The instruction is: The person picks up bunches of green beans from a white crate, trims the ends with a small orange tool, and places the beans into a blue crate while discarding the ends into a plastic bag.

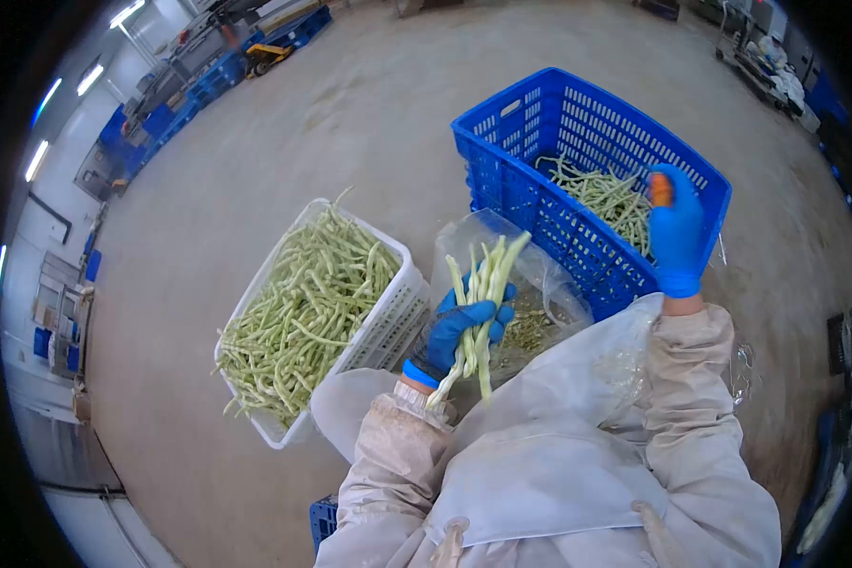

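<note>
My left hand (454, 331), in a blue glove, is closed around a bunch of pale green beans (488, 275) that sticks out above and below the fist. Over the near right side of a blue crate (587, 260) is my right hand (677, 227), also gloved in blue, its fingers curled. Something orange (661, 189) shows at its thumb side; I cannot tell what it is. More long green beans (601, 199) lie inside the blue crate. To the left, a white basket (388, 327) is heaped with green beans (303, 308).
A clear plastic bag (563, 289) holding small green scraps (530, 331) lies between the two containers, against my apron (549, 483). Part of another blue crate (323, 519) shows low at the left. Farther off are a yellow pallet jack (267, 57) and blue pallets (220, 78).
</note>
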`<action>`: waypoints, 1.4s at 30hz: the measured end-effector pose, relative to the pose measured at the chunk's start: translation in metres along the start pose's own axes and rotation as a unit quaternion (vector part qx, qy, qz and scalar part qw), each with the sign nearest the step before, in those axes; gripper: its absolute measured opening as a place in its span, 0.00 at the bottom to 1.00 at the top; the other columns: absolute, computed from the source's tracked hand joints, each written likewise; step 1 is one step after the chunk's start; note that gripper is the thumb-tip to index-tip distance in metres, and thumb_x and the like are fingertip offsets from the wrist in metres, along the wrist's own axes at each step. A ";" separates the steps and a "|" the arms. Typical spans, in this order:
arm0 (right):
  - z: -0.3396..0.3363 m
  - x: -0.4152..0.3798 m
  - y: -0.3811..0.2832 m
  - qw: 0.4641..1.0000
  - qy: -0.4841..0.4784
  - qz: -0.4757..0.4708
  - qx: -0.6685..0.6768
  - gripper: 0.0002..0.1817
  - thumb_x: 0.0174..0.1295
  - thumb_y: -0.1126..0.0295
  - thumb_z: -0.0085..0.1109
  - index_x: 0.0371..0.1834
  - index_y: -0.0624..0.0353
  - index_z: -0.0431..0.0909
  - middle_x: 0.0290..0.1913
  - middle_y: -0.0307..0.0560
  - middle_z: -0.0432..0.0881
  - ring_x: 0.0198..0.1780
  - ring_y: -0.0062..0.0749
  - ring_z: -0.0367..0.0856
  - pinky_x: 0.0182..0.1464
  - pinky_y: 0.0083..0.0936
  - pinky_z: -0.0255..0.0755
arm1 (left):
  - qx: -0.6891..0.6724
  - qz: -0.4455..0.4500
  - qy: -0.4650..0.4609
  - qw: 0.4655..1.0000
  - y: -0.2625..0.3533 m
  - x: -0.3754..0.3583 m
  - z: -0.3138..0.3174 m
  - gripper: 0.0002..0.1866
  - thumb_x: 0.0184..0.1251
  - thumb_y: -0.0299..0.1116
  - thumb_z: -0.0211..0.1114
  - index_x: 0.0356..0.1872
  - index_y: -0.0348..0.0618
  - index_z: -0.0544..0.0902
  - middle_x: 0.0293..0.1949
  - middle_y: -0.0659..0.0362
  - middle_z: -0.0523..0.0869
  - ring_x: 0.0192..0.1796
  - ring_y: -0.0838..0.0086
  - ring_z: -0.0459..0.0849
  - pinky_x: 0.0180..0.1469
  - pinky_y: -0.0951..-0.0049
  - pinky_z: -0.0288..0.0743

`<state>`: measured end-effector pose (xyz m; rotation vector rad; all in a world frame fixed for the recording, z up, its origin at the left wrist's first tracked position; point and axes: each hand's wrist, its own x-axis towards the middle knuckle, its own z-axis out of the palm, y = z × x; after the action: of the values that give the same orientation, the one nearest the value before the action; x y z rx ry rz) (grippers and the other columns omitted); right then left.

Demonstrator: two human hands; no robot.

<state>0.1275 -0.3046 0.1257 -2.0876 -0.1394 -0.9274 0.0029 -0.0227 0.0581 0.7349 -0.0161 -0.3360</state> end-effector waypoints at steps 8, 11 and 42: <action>0.022 -0.086 0.070 0.925 -0.332 -0.180 -0.047 0.24 0.43 0.85 0.51 0.49 0.61 0.77 0.50 0.63 0.73 0.54 0.57 0.71 0.55 0.38 0.67 | -0.295 0.133 0.078 0.943 0.010 0.024 -0.048 0.13 0.66 0.28 0.57 0.50 0.39 0.74 0.42 0.57 0.80 0.39 0.73 0.82 0.42 0.77 0.78; 0.014 -0.110 -0.020 0.875 -0.465 0.028 0.129 0.17 0.55 0.78 0.56 0.50 0.59 0.78 0.45 0.56 0.78 0.44 0.41 0.78 0.45 0.28 0.72 | -0.272 0.179 0.137 0.935 0.013 0.030 -0.040 0.10 0.66 0.29 0.59 0.46 0.40 0.76 0.39 0.59 0.80 0.38 0.73 0.81 0.41 0.75 0.79; 0.066 -0.136 -0.077 0.896 -0.379 -0.055 0.225 0.10 0.57 0.76 0.55 0.43 0.60 0.76 0.37 0.54 0.76 0.38 0.50 0.77 0.37 0.34 0.72 | -0.191 0.198 0.211 0.938 -0.018 0.033 -0.017 0.13 0.64 0.29 0.59 0.48 0.41 0.75 0.39 0.56 0.79 0.43 0.69 0.80 0.49 0.67 0.77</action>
<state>0.0361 -0.1771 0.0606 -1.8911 -0.8054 -0.0621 0.0316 -0.0341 0.0305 0.3909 0.2981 0.2088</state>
